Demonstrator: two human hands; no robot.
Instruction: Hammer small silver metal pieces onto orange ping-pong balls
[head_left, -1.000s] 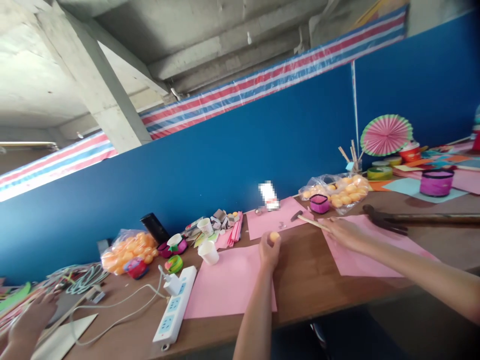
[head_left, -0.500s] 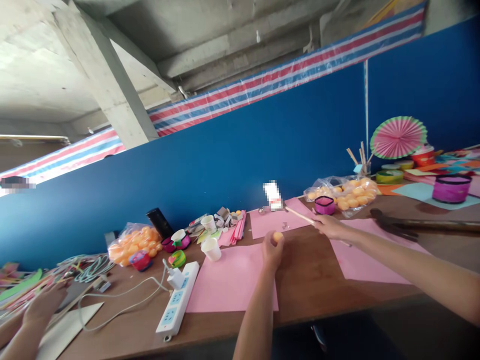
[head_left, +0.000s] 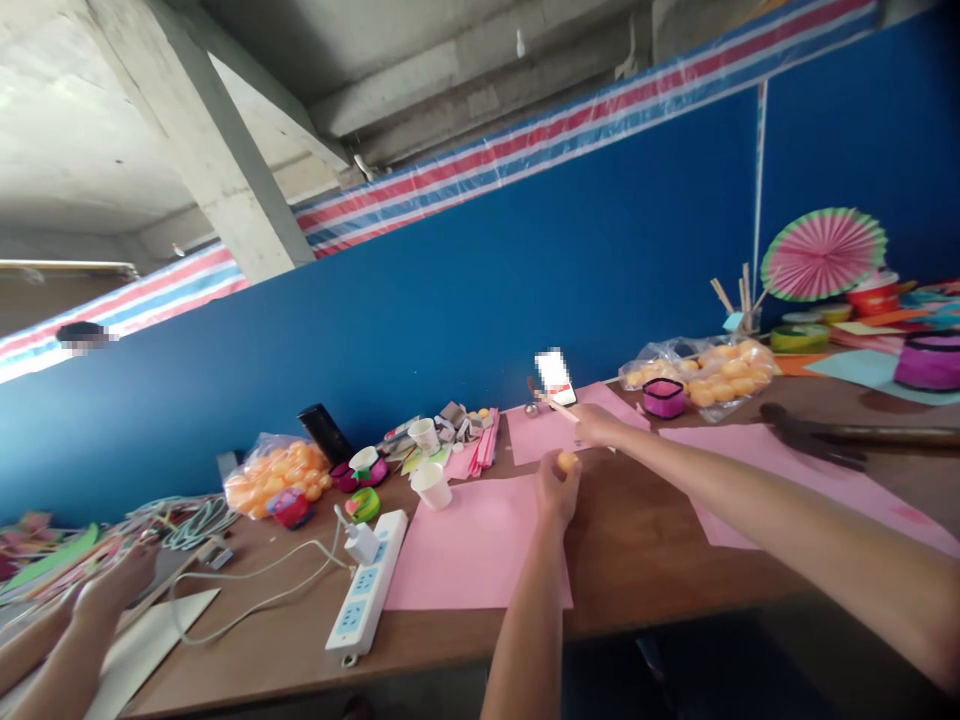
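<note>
My left hand (head_left: 556, 492) is closed around a small orange ball (head_left: 568, 461), which looks like a table-tennis ball, above the right edge of a pink paper sheet (head_left: 465, 545). My right hand (head_left: 598, 427) grips a thin wooden stick (head_left: 561, 408) that points away to the left. A dark patch shows at its far end, too blurred to make out. That end is close to a phone (head_left: 555, 378) propped against the blue partition and a small silvery round thing (head_left: 532, 410) on another pink sheet (head_left: 517, 440).
Left stand a power strip (head_left: 367, 585) with a cable, paper cups (head_left: 431, 486) and a bag of orange balls (head_left: 274, 478). At right are another bag of balls (head_left: 731, 375), a purple holder (head_left: 664, 398) and a hammer (head_left: 817, 437). A co-worker's hands (head_left: 112, 585) are far left.
My right hand has moved left with the stick, so the stick's far end is now in front of the phone. My left hand still holds the ball. The camera view has shifted slightly.
</note>
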